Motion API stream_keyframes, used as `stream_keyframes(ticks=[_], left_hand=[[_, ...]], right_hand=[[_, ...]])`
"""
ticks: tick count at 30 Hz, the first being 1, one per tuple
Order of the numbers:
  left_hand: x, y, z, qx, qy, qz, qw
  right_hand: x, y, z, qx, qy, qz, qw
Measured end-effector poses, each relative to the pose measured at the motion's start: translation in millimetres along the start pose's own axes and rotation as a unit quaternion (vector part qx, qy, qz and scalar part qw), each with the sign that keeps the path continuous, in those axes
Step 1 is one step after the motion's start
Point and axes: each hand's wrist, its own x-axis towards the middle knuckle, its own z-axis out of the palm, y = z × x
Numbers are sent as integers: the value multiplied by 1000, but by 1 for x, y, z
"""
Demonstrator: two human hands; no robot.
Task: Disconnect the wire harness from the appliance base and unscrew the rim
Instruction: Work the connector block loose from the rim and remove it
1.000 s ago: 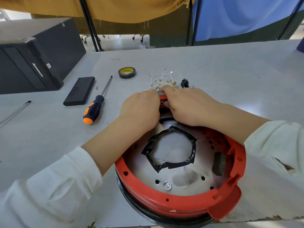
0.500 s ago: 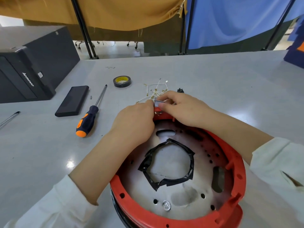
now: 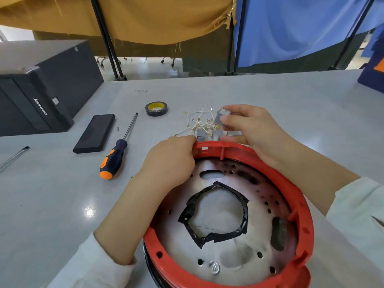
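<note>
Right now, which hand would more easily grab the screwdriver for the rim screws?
Probably the left hand: the screwdriver lies on its side of the table, with nothing between them. The right hand pinches a small grey part of the wire harness beyond the red rim.

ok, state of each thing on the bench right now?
Left hand: grips the far edge of the red rim.
Right hand: holds a grey block on the wire harness, raised beyond the rim.
Red rim: seated on the base.
Screwdriver: lying flat, untouched.
Tape roll: flat on the table.
</note>
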Motion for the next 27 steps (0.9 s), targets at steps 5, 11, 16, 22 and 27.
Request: stream_keyframes(ticks=[5, 11, 16, 22, 27], left_hand=[[0, -1, 1, -10, -14, 9, 1000], [-1, 0, 0, -6, -16, 6, 1000], [-3, 2, -2, -5, -16, -5, 1000], [-3, 3, -3, -9, -26, -8, 1000], [-5, 4, -4, -5, -27, -8, 1000]], right_hand=[[9, -13, -36, -22, 14, 23, 999], [29, 8, -60, -495, -88, 24, 864], [50, 19, -51, -592, -100, -41, 799], [67, 20, -51, -671, -127, -65, 728], [67, 24, -46, -643, -183, -73, 740]])
